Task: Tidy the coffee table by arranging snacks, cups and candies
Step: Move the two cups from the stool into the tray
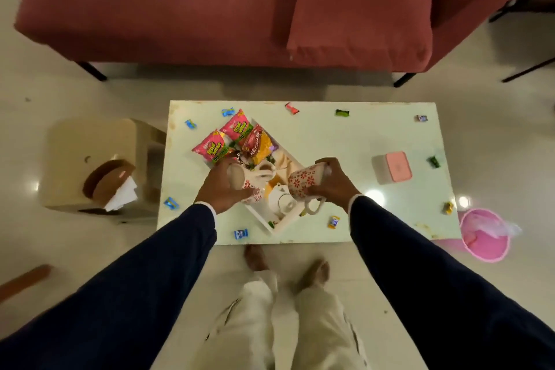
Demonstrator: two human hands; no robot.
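Floral cups occupy both hands above a white tray [264, 221] set askew on the pale coffee-table surface [345, 141]. The left hand [222, 189] is closed over one cup [250, 183], which looks to rest in the tray beside a white teapot [282, 200]. The right hand [333, 182] is clamped around a second cup [303, 183], held tipped on its side over the tray's near-right edge, mouth toward the left hand, handle hanging toward the person. Three snack packets [232, 138] fill the tray's far end. Wrapped candies [342, 112] lie scattered well apart across the surface, and a pink-lidded box [395, 170] stands to the right. Setting the tilted cup down likely turns on one relation: the free tray space lies just below and left of the right hand, between the teapot and the other cup.
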